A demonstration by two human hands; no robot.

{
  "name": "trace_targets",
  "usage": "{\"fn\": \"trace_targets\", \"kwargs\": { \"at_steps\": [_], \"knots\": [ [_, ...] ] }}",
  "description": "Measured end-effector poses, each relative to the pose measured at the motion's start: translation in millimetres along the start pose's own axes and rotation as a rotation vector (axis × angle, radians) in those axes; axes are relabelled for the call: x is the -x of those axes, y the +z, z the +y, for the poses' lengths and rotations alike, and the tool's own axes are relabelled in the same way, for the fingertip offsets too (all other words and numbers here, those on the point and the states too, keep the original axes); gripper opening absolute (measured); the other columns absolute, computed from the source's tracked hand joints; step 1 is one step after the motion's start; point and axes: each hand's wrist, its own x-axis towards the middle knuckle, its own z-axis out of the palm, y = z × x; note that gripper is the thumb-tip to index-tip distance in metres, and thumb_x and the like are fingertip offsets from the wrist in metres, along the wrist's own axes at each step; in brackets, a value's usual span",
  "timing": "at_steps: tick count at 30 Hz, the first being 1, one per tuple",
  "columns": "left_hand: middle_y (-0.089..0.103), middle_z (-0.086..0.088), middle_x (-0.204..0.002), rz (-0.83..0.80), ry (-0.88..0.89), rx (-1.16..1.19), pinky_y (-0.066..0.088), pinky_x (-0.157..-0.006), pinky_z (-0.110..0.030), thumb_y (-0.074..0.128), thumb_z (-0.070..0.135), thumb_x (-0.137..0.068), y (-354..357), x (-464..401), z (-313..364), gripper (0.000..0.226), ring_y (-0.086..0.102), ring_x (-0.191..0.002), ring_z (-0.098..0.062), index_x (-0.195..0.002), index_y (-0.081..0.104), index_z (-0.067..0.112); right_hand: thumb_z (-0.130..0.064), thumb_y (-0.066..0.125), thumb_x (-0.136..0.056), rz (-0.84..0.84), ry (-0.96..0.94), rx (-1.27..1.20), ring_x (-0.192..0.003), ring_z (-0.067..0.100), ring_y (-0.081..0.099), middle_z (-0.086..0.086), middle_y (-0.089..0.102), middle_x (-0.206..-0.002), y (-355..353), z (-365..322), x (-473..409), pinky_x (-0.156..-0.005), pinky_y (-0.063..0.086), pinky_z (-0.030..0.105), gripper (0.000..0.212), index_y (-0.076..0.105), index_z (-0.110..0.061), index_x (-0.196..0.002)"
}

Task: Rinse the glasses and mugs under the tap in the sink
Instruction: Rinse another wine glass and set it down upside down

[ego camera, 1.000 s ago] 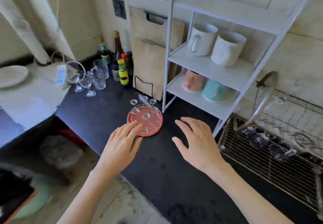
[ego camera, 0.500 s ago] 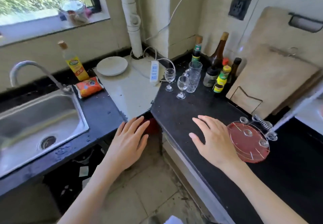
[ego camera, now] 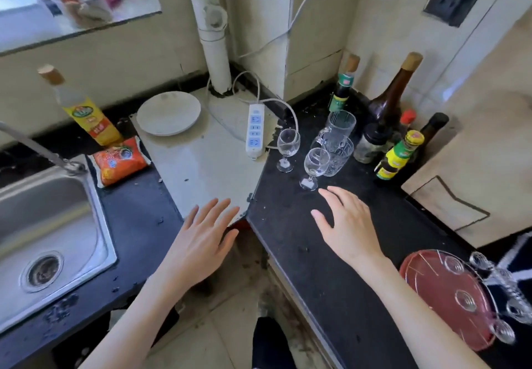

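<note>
Standing upright on the black counter (ego camera: 331, 253), two stemmed glasses (ego camera: 315, 167) and two glass mugs (ego camera: 336, 138) lie just beyond my right hand (ego camera: 348, 224), whose fingertips are near the closer glass's foot without touching it. The sink (ego camera: 95, 204) and tap (ego camera: 34, 145) sit well apart to my left. Both forearms reach forward, palms down. My right hand is spread flat, holding nothing. My left hand (ego camera: 201, 242) hovers over the counter corner, fingers straight and apart, likewise empty.

Both hands, left (ego camera: 201, 242) and right (ego camera: 349, 226), hover flat-fingered near the wine glasses (ego camera: 313, 165).
</note>
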Motion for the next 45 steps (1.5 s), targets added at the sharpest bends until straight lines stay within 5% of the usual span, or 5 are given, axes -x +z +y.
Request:
{"fn": "trace_targets", "kwargs": {
  "at_steps": [12,26,30,37,45],
  "knots": [
    [0.031,0.000,-0.151,-0.137,-0.005,0.042,0.011,-0.114,-0.039,0.005,0.055,-0.090,16,-95,-10,0.066,0.021,-0.142,-0.023,-0.143,0.028,0.025,-0.046,0.062,-0.083,-0.274,0.218,-0.006,-0.125,0.028,0.036,0.005,0.027,-0.143,43,36,-121,-0.083,0.046,0.042,0.077,0.022,-0.019,-0.143],
    [0.020,0.002,-0.154,-0.157,-0.100,0.171,0.014,-0.116,-0.037,0.002,0.066,-0.087,14,-67,-58,0.073,0.015,-0.143,-0.020,-0.146,0.019,0.027,-0.023,0.065,-0.082,-0.284,0.201,0.072,-0.110,0.033,0.044,0.004,0.044,-0.132,39,8,-121,-0.078,0.043,0.037,0.055,0.041,-0.016,-0.132],
    [0.020,0.002,-0.155,-0.109,-0.112,0.215,0.013,-0.116,-0.037,0.030,0.044,-0.095,11,-38,-76,0.055,0.015,-0.143,-0.020,-0.146,0.020,0.026,-0.027,0.062,-0.082,-0.298,0.045,0.148,-0.107,0.027,0.044,0.000,0.044,-0.132,31,-49,-106,-0.072,0.044,0.033,0.053,0.041,-0.019,-0.131],
    [0.040,-0.007,-0.145,0.009,-0.202,0.284,0.031,-0.107,-0.045,0.036,0.045,-0.090,-2,51,-167,0.057,0.038,-0.134,-0.029,-0.140,0.035,0.017,-0.029,0.062,-0.082,-0.365,-0.271,0.015,-0.109,0.022,0.048,-0.004,0.047,-0.128,54,-221,-87,-0.079,0.047,0.031,0.051,0.044,-0.023,-0.129],
    [0.033,-0.007,-0.148,0.091,-0.346,0.304,0.028,-0.111,-0.040,0.058,0.038,-0.087,-28,171,-309,0.066,0.031,-0.137,-0.026,-0.143,0.029,0.016,-0.035,0.066,-0.080,-0.512,-0.490,-0.214,-0.104,0.016,0.055,-0.008,0.049,-0.128,103,-430,-59,-0.085,0.042,0.026,0.056,0.044,-0.025,-0.131]
  ]
}}
